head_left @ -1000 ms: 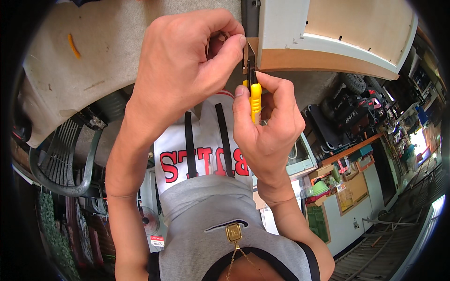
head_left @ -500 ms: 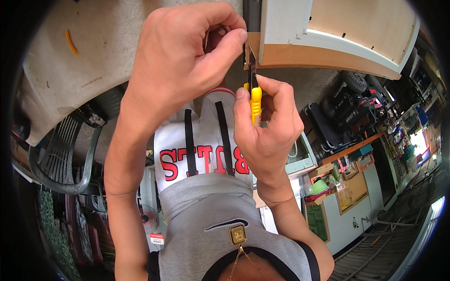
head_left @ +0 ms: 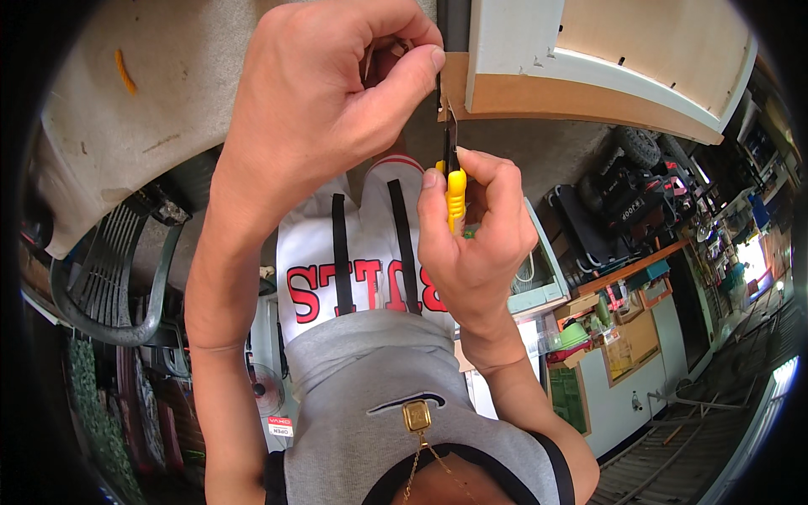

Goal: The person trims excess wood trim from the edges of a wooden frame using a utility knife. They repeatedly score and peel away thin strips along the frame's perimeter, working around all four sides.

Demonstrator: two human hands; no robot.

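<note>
Overhead, a person is working at the lower corner of a white-framed wooden panel (head_left: 589,67), and every place below is given relative to that corner. The right hand (head_left: 471,244) is closing around a small tool with a yellow handle (head_left: 455,195), thumb and forefinger pinching the handle just below the corner, the other fingers curling in behind it. The dark metal tip of the tool (head_left: 451,139) is rising from the handle and meeting the brown edge of the panel right at the corner. The left hand (head_left: 324,109) is bunching just to the left of the corner, its thumb and forefinger pressing together on something small and dark beside the vertical post (head_left: 454,17); what that piece is cannot be told, since the fingers are covering it. Well below the corner, a grey and white shirt (head_left: 370,337) with black straps and a green plastic chair (head_left: 109,278) are showing.

To do the step well, the tip should probably be staying square to the panel edge, with the pinch on the handle firm but short, so that the tool is not slipping sideways off the corner. The left fingers, in my judgement, are sitting close to the tip and should be keeping clear of its line. Steady, light pressure seems wiser than force, as the brown edge looks thin.
</note>
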